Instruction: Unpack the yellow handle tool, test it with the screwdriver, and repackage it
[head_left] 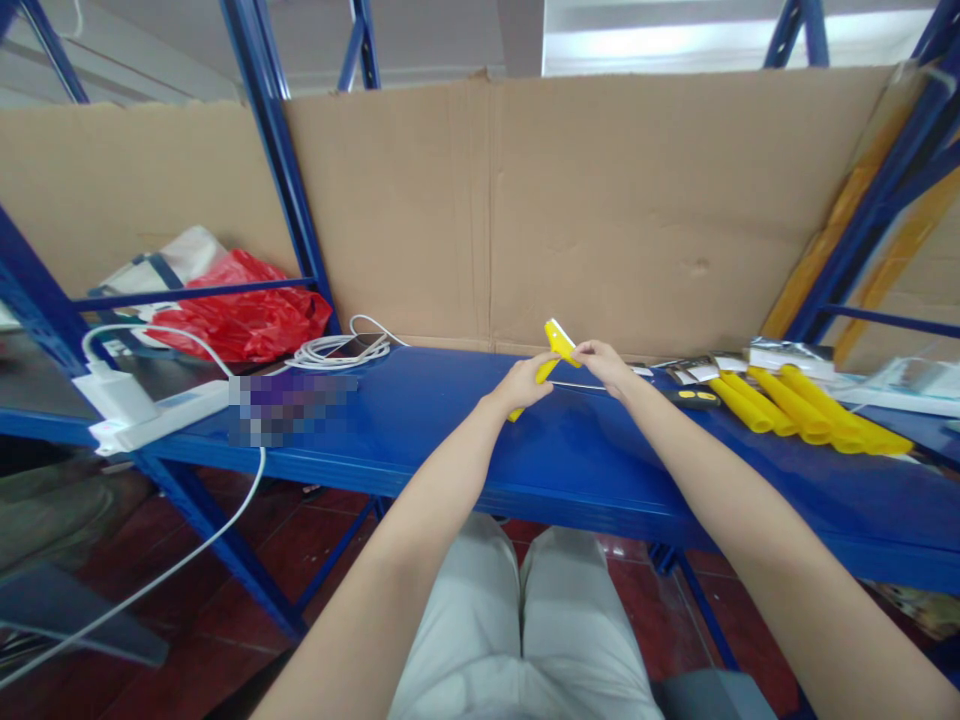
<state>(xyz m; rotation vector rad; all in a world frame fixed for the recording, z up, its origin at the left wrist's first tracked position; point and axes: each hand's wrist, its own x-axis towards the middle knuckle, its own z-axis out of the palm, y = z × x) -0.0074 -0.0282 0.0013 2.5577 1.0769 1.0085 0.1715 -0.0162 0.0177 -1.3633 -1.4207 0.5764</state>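
A yellow scraper with a wide head and a pale strip along its top edge is held just above the blue shelf. My left hand is closed around its handle, whose lower end pokes out below the fingers. The fingertips of my right hand pinch the right corner of the scraper's head; whether a small part sits between them is hidden. Behind my right forearm lies a screwdriver with a black and yellow handle, its thin shaft stretching left under my hands.
Several yellow tube-like handles lie on the blue shelf at right, beside small packets. At left are a white power strip, a coiled white cable and a red plastic bag. Cardboard lines the back.
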